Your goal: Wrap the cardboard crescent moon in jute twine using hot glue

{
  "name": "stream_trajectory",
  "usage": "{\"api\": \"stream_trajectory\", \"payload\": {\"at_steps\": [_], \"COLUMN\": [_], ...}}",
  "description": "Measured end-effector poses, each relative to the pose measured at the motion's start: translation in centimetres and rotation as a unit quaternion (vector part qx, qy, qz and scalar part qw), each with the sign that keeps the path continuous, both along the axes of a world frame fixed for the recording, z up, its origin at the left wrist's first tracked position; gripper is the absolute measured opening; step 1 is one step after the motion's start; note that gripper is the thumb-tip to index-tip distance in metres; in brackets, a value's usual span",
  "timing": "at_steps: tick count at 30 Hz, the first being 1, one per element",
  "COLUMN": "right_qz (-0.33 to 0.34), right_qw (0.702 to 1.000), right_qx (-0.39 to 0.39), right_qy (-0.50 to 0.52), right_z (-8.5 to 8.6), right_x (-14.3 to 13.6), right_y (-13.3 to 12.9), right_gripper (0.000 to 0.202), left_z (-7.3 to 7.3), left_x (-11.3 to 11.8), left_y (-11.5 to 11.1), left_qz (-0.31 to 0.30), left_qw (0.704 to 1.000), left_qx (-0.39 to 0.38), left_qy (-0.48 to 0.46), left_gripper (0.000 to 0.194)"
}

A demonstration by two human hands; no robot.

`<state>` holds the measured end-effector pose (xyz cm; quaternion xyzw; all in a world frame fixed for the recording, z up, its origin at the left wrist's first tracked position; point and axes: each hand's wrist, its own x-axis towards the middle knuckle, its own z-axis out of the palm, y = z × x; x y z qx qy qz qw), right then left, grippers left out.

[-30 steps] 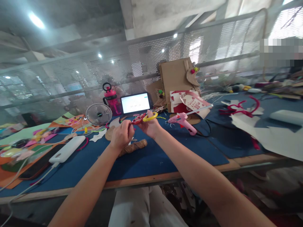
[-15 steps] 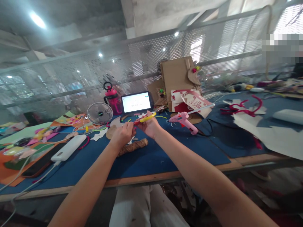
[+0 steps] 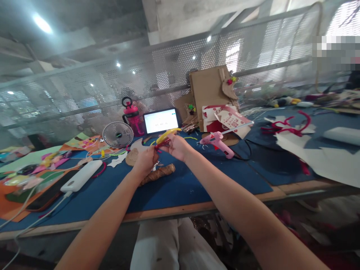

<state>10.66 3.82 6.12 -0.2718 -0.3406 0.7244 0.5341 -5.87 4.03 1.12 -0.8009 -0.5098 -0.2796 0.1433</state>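
In front of me, both hands meet above the blue table mat. My left hand (image 3: 147,160) is closed, its fingers pinching a dark red strip that looks like a pipe cleaner (image 3: 162,144). My right hand (image 3: 177,146) is curled around a yellow-handled tool (image 3: 168,136), which looks like scissors, close against the red strip. The blades are hidden or too blurred to make out. Below the hands lies a roll of brown twine (image 3: 161,173). A round brown piece (image 3: 131,157) and a white star cutout (image 3: 117,160) lie left of my left hand.
A pink glue gun (image 3: 218,143) rests to the right, its black cord trailing. Behind stand a small fan (image 3: 118,135), a pink bottle (image 3: 134,119), a lit tablet (image 3: 161,121) and cardboard (image 3: 209,93). A white power bank (image 3: 81,176) with cables lies left, white paper (image 3: 323,159) right.
The yellow-handled tool has turned and shifted slightly left in my right hand. My left hand has moved slightly left and still pinches the red strip.
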Motion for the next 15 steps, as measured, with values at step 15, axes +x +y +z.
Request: {"api": "stream_trajectory", "payload": {"at_steps": [15], "right_qz": [-0.15], "right_qw": [0.983], "right_qx": [0.082], "right_qy": [-0.067], "right_z": [-2.0], "right_x": [-0.4], "right_y": [1.3], "right_gripper": [0.029], "left_z": [1.0], "left_x": [2.3], "left_y": [-2.5], "left_qz": [-0.149], "left_qw": [0.943], "left_qx": [-0.242], "left_qy": [-0.173], "left_gripper": [0.023]}}
